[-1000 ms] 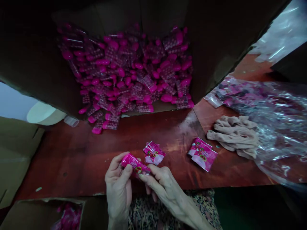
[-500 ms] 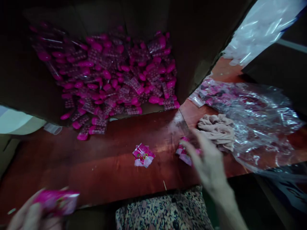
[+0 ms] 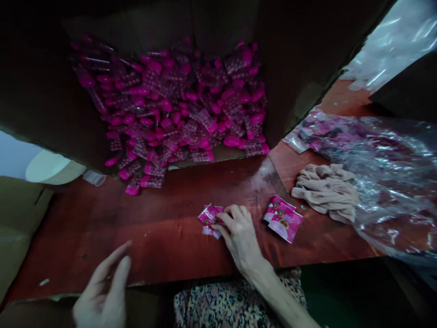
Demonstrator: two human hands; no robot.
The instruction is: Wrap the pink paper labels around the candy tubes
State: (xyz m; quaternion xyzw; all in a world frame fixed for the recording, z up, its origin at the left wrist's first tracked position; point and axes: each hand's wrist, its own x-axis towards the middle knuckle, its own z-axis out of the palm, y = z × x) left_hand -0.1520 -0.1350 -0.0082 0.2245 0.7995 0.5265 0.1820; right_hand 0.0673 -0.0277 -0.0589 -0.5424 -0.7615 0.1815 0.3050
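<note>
My right hand (image 3: 241, 239) reaches onto a small pile of pink printed labels (image 3: 209, 215) on the red-brown table, thumb and fingertips pinched at the pile's right edge. To its right lie more pink printed labels (image 3: 285, 222), overlapping and flat. My left hand (image 3: 105, 289) hovers at the table's front edge, slightly blurred, thumb and forefinger apart with nothing seen between them. Beyond both hands, a large cardboard box (image 3: 290, 59) lies with its opening toward me. Many clear little bottles with bright pink caps (image 3: 184, 109) and pink beads inside fill it, a few spilling onto the table.
A crumpled beige cloth (image 3: 326, 191) lies on the right, beside a clear plastic bag (image 3: 403, 182) with pink printed pieces near it. At left are a pale bowl (image 3: 51, 168), a clear empty-looking bottle (image 3: 94, 177) and a cardboard flap (image 3: 20, 228). Patterned fabric (image 3: 225, 303) shows below the table edge.
My right hand has moved left from the right-hand labels to the middle pile. The pink label in my left hand is gone from it, and its fingers have parted. The view has shifted slightly.
</note>
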